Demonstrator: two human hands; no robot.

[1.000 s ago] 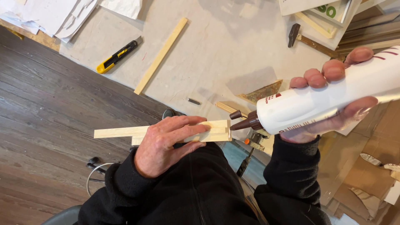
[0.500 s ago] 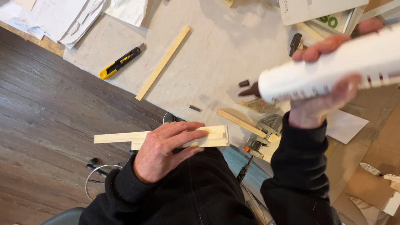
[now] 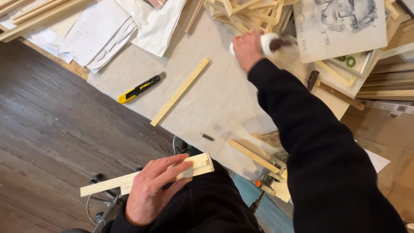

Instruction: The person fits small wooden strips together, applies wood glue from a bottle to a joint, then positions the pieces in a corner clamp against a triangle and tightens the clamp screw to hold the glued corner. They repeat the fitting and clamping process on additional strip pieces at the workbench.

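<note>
My left hand [image 3: 152, 187] grips a pale wooden strip piece [image 3: 199, 163] and holds it flat across my lap, its far end poking out by my wrist. Far across the board, my right hand [image 3: 246, 48] is stretched out with a white glue tube [image 3: 268, 42] in its grasp, brown nozzle pointing right. The tube is low over the surface next to a heap of wooden strips [image 3: 243, 13]. My black sleeve [image 3: 310, 129] runs across the right side of the view.
A loose wooden strip [image 3: 180, 91] and a yellow-black utility knife [image 3: 139, 89] lie on the grey work board [image 3: 215, 103]. Papers [image 3: 103, 34] sit at back left, a drawing on a panel [image 3: 340, 23] at back right. A short strip [image 3: 253, 155] and a clamp [image 3: 271, 179] lie near me; dark wood floor at left.
My right hand has carried the glue tube away from the strip in my lap and out to the far side of the board. The left hand has kept its hold on the strip.
</note>
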